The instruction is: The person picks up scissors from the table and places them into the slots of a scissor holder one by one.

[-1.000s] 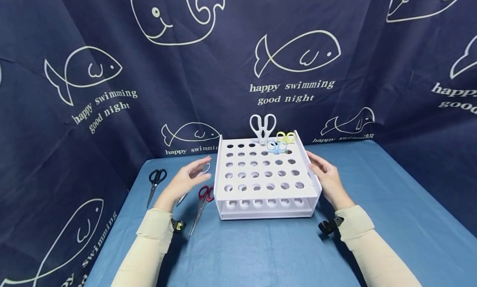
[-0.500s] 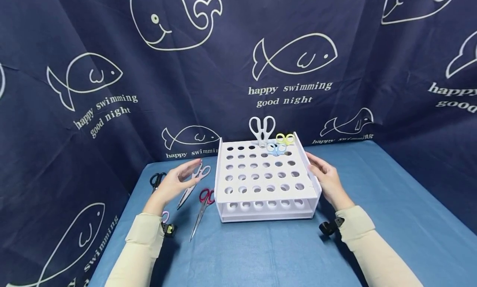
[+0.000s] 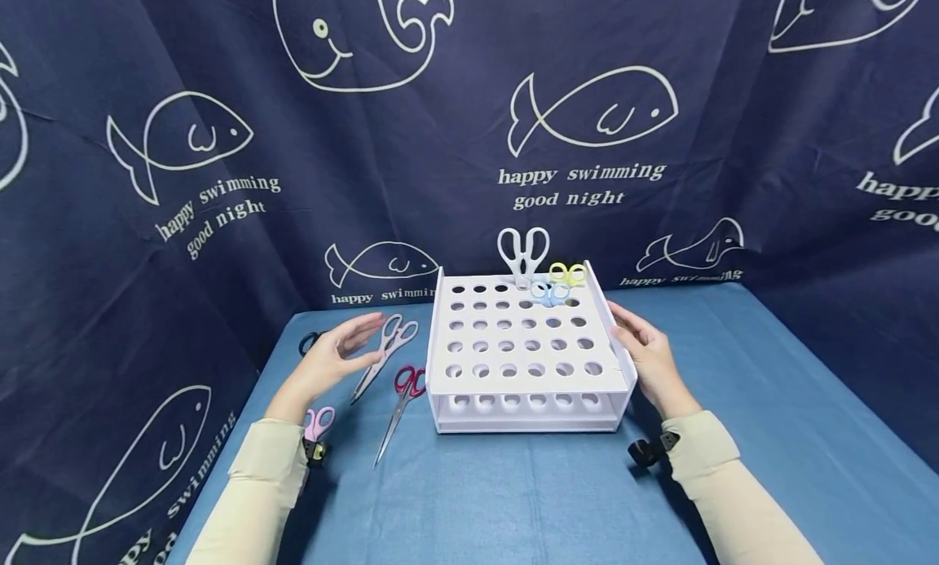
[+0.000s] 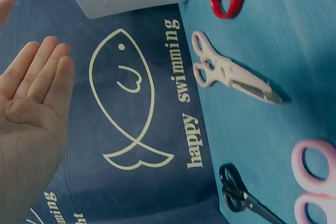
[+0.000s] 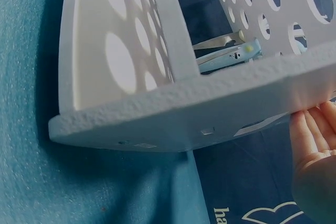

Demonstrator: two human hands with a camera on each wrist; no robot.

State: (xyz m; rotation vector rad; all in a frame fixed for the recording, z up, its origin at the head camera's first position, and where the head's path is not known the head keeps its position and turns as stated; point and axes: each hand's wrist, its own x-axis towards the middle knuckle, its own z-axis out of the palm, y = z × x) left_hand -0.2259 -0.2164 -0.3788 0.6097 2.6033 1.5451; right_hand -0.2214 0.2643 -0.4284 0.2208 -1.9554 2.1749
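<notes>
Navy curtain (image 3: 440, 198) printed with pale fish outlines and "happy swimming" lettering hangs behind and to the left of my blue-covered desk (image 3: 513, 500).

From the head camera, the white perforated rack (image 3: 528, 425) stands towards the rear of the desk. White scissors (image 3: 522, 280), yellow-handled scissors (image 3: 567, 274) and light-blue scissors (image 3: 551, 294) sit at its right rear, handles up above the holes. My right hand (image 3: 645, 349) rests against the right side panel, fingers and thumb on its outer side. My left hand (image 3: 330, 357) hovers left of the rack, thumb and fingers spread apart and holding nothing, above the pinkish-white scissors (image 3: 372, 373). Red-handled scissors (image 3: 402, 398) lie just beside the rack, blades pointing towards me. Pink-handled scissors (image 3: 317, 431) are partly hidden at my left wrist.

From the left wrist, I see my palm with its fingers straight and side by side, apart from the pinkish-white scissors on the desk. Black-handled scissors (image 4: 242, 196) lie farther along.

From the right wrist, my fingers look nearly straight, their tips touching the panel. Past the rack's edge, a light-blue piece shows beside a paler one, both below the holed top plate.
</notes>
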